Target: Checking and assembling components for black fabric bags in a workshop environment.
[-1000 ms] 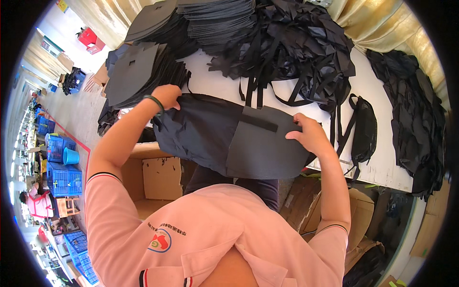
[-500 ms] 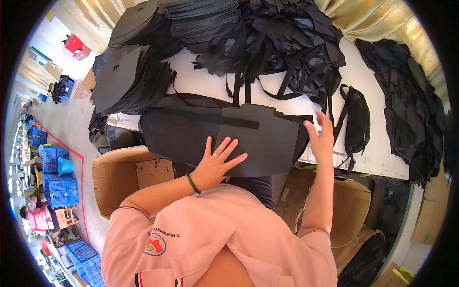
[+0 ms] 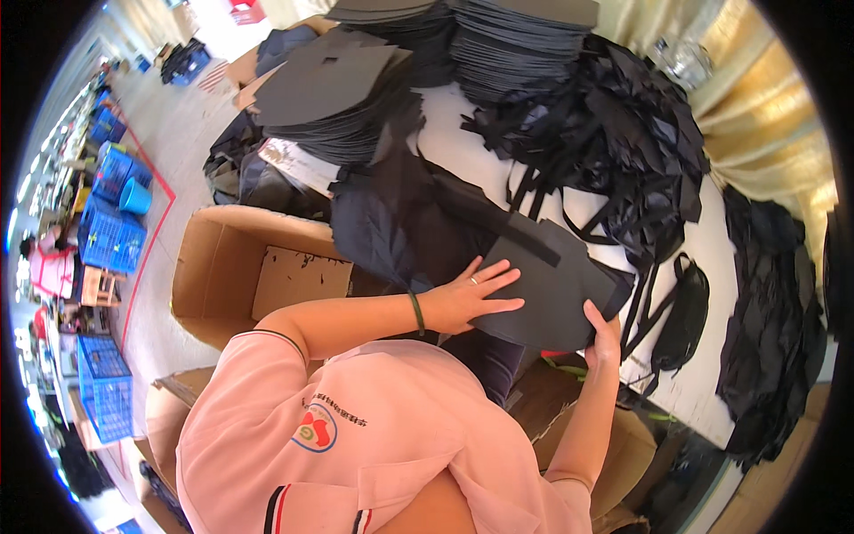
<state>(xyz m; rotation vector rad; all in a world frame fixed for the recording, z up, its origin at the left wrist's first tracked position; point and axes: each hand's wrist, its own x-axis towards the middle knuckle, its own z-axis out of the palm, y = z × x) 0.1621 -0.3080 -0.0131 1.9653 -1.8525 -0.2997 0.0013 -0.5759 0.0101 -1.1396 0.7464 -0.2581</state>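
Left hand (image 3: 469,299) spread open on panel (image 3: 556,298), right hand (image 3: 605,335) pinching its right edge, thumb uppermost; looks light, fairly stiff, best held by edges.

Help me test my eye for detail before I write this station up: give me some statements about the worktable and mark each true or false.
1. The left hand lies on the dark grey panel with fingers spread. True.
2. A black strapped bag lies on the white table, right of the panel. True.
3. The right hand holds that bag. False: it grips the panel's right edge.
4. The green bracelet is on the right wrist. False: it is on the left wrist.
5. The cardboard box just left of the black fabric is closed. False: it is open.
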